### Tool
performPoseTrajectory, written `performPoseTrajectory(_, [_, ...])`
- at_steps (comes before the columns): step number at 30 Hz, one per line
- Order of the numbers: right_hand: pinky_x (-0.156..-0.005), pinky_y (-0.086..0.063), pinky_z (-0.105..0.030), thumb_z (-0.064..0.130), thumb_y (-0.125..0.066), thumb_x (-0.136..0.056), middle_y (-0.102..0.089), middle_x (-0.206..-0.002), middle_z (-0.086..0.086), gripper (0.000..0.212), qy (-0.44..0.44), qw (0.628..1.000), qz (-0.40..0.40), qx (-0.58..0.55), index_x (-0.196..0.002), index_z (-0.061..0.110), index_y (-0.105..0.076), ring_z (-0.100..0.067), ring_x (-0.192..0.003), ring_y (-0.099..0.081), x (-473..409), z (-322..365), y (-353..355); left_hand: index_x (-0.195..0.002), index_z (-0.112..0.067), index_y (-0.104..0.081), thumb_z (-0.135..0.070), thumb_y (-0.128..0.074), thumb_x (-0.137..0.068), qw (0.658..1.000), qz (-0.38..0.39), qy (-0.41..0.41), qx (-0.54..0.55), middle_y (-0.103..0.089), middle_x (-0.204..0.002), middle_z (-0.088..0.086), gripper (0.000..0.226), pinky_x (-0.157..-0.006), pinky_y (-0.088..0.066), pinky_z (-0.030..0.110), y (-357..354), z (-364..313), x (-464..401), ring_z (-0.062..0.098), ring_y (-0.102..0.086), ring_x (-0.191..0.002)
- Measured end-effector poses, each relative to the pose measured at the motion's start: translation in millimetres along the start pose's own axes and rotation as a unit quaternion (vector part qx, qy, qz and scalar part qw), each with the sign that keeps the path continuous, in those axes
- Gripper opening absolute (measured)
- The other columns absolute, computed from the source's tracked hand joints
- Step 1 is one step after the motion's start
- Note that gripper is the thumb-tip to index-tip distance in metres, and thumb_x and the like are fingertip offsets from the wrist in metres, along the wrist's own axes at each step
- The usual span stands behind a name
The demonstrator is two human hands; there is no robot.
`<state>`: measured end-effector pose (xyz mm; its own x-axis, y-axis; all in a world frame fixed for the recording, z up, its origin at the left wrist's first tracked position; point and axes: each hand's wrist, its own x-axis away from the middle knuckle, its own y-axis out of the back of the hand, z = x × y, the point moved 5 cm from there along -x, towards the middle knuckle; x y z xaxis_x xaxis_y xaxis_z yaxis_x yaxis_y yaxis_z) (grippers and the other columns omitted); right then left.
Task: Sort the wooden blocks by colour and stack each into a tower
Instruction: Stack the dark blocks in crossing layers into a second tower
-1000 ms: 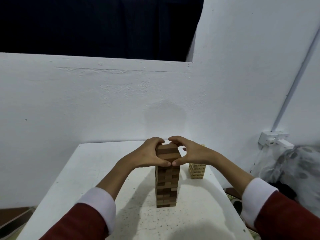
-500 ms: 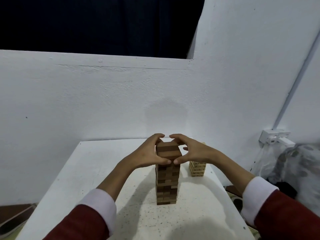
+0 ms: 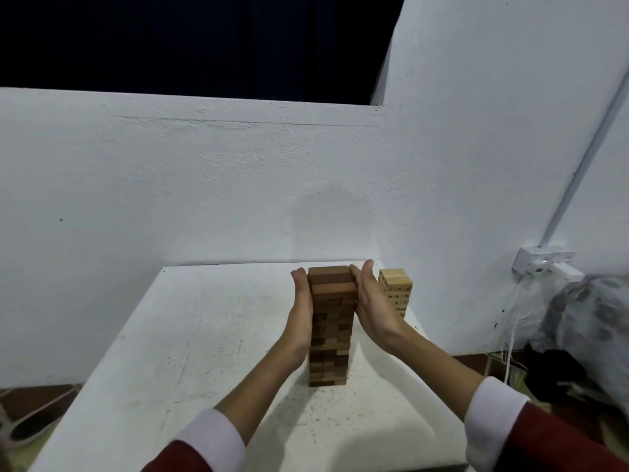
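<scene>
A tall tower of dark brown wooden blocks [image 3: 330, 335] stands upright on the white table [image 3: 190, 352]. My left hand [image 3: 302, 301] lies flat against the tower's left side with straight fingers. My right hand [image 3: 372, 301] presses flat against its right side, fingers straight and pointing up. Both palms bracket the upper half of the tower. Behind my right hand, near the table's far right corner, stands a shorter tower of light wooden blocks [image 3: 396, 291], partly hidden by that hand.
A white wall rises right behind the table. To the right, off the table, a white power strip [image 3: 544, 262] hangs on the wall above a plastic bag [image 3: 585, 315] and cables. The table's right edge runs close to both towers.
Both hands left the top of the dark tower, where their fingers curled over the top blocks, and now lie flat against its two sides. The camera has tilted slightly.
</scene>
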<state>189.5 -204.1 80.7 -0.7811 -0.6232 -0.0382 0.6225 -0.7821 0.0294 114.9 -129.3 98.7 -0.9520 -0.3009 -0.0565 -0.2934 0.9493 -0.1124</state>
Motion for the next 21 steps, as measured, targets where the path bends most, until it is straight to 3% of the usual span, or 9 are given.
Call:
performPoseTrajectory(2, [-0.115,-0.022,-0.029,0.065,-0.016,-0.082,-0.061,-0.110,0.026,0.052,0.008,1.000,0.006,-0.004,-0.101,0.040,-0.057,0.006,-0.114,-0.049,0.8,1.7,-2.0,-0.097,-0.049,-0.036,-0.044,0.001,-0.099,1.000,-0.005,-0.001,0.016,-0.057,-0.078,-0.024,0.038,-0.048,-0.040,-0.001,3.0,3.7,-3.2,-0.020,-0.055,-0.055])
performPoseTrajectory(4, [-0.116,-0.021,-0.030,0.068,-0.017,-0.080,-0.060,-0.108,0.028,0.050,0.008,1.000,0.002,-0.007,-0.098,0.044,-0.057,0.008,-0.112,-0.049,1.1,1.1,-2.6,-0.092,-0.045,-0.041,-0.044,0.002,-0.099,1.000,0.004,0.001,0.023,-0.060,-0.058,-0.031,0.043,-0.049,-0.041,0.000,4.0,5.2,-4.8,-0.022,-0.055,-0.056])
performPoseTrajectory(6, [-0.116,-0.020,-0.030,0.067,-0.017,-0.081,-0.059,-0.104,0.032,0.048,0.005,1.000,-0.004,-0.012,-0.093,0.045,-0.058,0.009,-0.110,-0.048,-0.2,-0.1,-0.9,-0.090,-0.042,-0.045,-0.044,0.001,-0.099,1.000,0.002,0.001,0.015,-0.059,-0.057,-0.035,0.046,-0.051,-0.041,0.000,6.6,7.0,-6.3,-0.022,-0.056,-0.059])
performPoseTrajectory(11, [-0.110,-0.022,-0.022,0.052,-0.013,-0.097,-0.057,-0.100,0.031,0.045,-0.004,0.999,-0.002,-0.044,-0.094,0.040,-0.056,0.011,-0.106,-0.048,-0.8,-1.4,-2.2,-0.099,-0.038,-0.054,-0.045,-0.007,-0.100,1.000,0.013,0.000,-0.003,-0.067,-0.076,-0.027,0.047,-0.054,-0.043,0.001,10.8,16.1,-12.5,-0.019,-0.060,-0.069])
performPoseTrajectory(13, [-0.111,-0.023,-0.022,0.042,-0.020,-0.101,-0.060,-0.116,0.020,0.038,-0.012,0.998,0.003,-0.067,-0.114,0.034,-0.055,0.008,-0.113,-0.049,-4.4,-7.7,0.9,-0.126,-0.032,-0.050,-0.044,-0.015,-0.101,1.000,0.021,0.007,0.011,-0.066,-0.108,-0.021,0.044,-0.060,-0.044,0.001,12.1,21.1,-15.7,-0.015,-0.061,-0.082])
performPoseTrajectory(14, [-0.114,-0.022,-0.025,0.033,-0.025,-0.103,-0.054,-0.132,0.010,0.038,-0.006,0.997,0.000,-0.073,-0.131,0.025,-0.048,0.001,-0.125,-0.044,-5.7,-10.2,3.1,-0.140,-0.028,-0.037,-0.039,-0.021,-0.102,1.000,0.018,0.008,0.022,-0.053,-0.127,-0.019,0.043,-0.061,-0.043,0.000,14.2,22.6,-16.2,-0.017,-0.057,-0.087])
performPoseTrajectory(15, [-0.116,-0.020,-0.030,0.024,-0.029,-0.102,-0.043,-0.145,0.001,0.043,-0.002,0.997,-0.004,-0.072,-0.144,0.017,-0.033,-0.007,-0.134,-0.037,-6.1,-12.0,5.4,-0.148,-0.025,-0.022,-0.029,-0.026,-0.103,1.000,0.011,0.008,0.026,-0.039,-0.134,-0.019,0.045,-0.061,-0.042,-0.002,16.7,24.0,-16.2,-0.021,-0.051,-0.087])
performPoseTrajectory(17, [-0.118,-0.018,-0.034,0.015,-0.037,-0.094,-0.033,-0.151,-0.005,0.060,0.000,0.999,-0.002,-0.049,-0.150,0.014,-0.015,-0.014,-0.139,-0.030,-7.1,-15.7,8.9,-0.151,-0.024,-0.005,-0.009,-0.031,-0.101,0.999,0.018,0.018,0.020,-0.033,-0.136,-0.015,0.059,-0.059,-0.041,-0.002,18.1,26.9,-17.3,-0.023,-0.045,-0.082])
performPoseTrajectory(21, [-0.117,-0.019,-0.041,0.028,-0.048,-0.067,-0.045,-0.143,0.000,0.087,-0.013,1.000,0.005,0.012,-0.149,0.020,-0.021,-0.015,-0.135,-0.035,-11.0,-21.2,8.6,-0.151,-0.027,0.000,-0.001,-0.029,-0.096,0.999,0.008,0.017,-0.035,-0.042,-0.131,-0.007,0.068,-0.056,-0.042,0.001,17.4,25.7,-18.7,-0.010,-0.051,-0.086])
